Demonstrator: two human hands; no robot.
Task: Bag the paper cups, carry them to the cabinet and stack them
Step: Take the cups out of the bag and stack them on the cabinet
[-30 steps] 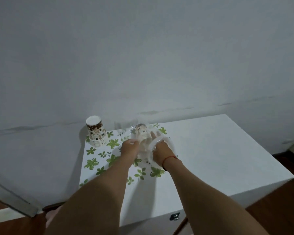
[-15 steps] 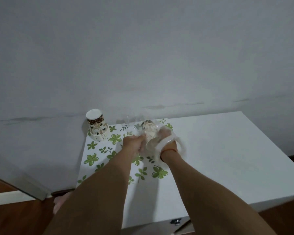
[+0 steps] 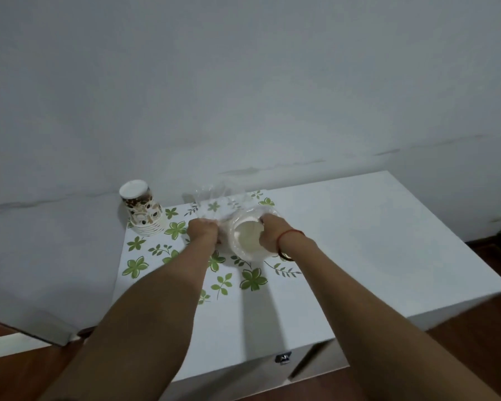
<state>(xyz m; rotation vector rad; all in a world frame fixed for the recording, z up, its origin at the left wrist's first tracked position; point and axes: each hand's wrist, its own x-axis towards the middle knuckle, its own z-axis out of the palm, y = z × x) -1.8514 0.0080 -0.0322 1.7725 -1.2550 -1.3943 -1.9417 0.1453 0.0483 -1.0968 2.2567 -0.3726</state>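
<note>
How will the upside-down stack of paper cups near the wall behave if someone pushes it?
The stack of paper cups is probably light, being thin paper, so it may slide easily. It stands tall on narrow rims, leaning slightly, so a high push would likely tip it.

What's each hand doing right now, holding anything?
Left hand: closed, gripping the crinkled clear plastic bag.
Right hand: closed on the rim of the white paper cups, open mouths facing the camera.
</note>
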